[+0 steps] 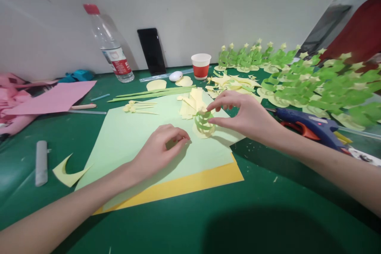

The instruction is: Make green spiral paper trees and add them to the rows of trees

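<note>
A small green paper spiral tree (204,123) stands on a pale yellow disc on the light green sheet (143,143). My right hand (244,116) reaches in from the right, with thumb and forefinger pinching the top of the tree. My left hand (160,149) rests on the green sheet just left of the tree, fingers curled in; something small and yellow seems tucked under them, and I cannot make out what. A pile of pale yellow paper pieces (192,105) lies just behind the tree.
Many finished green paper trees (321,83) crowd the right and back. A blue glue gun (309,126) lies at the right. A water bottle (110,47), black phone (151,50), red paper cup (201,66) and pink paper (56,97) are behind. A grey glue stick (41,162) lies left.
</note>
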Demonstrator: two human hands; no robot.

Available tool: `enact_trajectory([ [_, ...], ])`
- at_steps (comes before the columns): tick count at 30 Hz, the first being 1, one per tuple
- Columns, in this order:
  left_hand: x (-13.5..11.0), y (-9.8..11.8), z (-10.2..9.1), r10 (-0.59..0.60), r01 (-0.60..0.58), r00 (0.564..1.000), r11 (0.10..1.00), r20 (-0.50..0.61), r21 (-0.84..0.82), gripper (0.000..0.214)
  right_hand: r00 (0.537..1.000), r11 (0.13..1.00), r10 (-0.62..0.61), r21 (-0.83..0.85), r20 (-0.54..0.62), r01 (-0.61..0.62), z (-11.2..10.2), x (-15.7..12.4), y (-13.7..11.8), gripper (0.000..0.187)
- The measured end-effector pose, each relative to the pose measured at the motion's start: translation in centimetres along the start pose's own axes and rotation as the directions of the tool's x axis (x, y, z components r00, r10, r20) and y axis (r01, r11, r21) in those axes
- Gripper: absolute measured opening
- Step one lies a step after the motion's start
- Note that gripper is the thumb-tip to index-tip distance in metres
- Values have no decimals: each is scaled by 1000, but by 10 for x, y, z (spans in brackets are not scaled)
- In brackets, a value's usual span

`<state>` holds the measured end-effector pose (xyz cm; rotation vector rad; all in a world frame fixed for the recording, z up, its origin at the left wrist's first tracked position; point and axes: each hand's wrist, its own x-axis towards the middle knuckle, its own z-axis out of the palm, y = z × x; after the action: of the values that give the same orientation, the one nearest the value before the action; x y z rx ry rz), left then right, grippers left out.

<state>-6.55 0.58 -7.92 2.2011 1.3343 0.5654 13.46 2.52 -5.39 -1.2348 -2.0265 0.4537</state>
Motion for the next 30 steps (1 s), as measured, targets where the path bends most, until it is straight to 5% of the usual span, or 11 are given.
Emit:
enact_trajectory([
  [30,-2,-3,1,61,-62,998,996,27,59,23,999,999,15,-30,-41,-16,5,1,-6,13],
])
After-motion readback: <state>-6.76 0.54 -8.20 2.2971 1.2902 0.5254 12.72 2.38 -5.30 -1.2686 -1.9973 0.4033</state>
